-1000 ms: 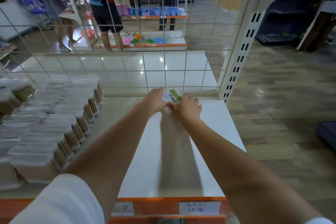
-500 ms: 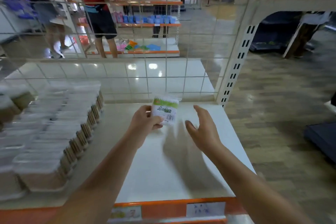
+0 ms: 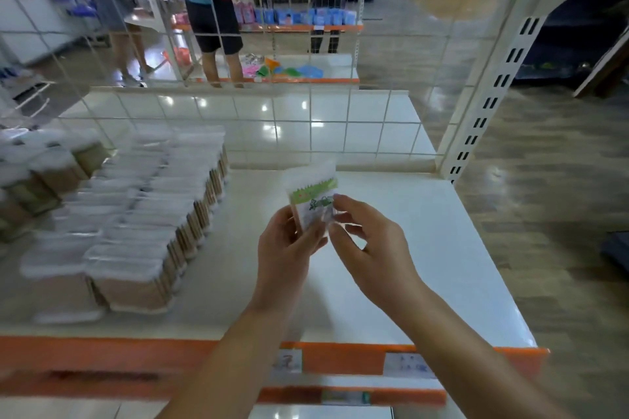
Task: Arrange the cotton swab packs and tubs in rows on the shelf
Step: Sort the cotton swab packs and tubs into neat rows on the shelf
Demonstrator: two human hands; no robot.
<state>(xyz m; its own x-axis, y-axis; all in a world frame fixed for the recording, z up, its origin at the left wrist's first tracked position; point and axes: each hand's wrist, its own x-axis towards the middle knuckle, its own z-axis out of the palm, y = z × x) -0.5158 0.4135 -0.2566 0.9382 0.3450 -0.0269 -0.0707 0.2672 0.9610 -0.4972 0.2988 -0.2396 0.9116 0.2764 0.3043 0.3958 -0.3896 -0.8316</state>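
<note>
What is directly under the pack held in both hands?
Bare white shelf lies below the cotton swab pack, which the left hand and right hand hold up. The hands hide the spot right beneath.

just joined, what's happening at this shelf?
A person is stocking the white shelf. The left hand grips a small clear cotton swab pack with a green label above the bare right side, while the right hand pinches its edge. Rows of clear rectangular tubs of wooden-stick swabs already fill the left side.
</note>
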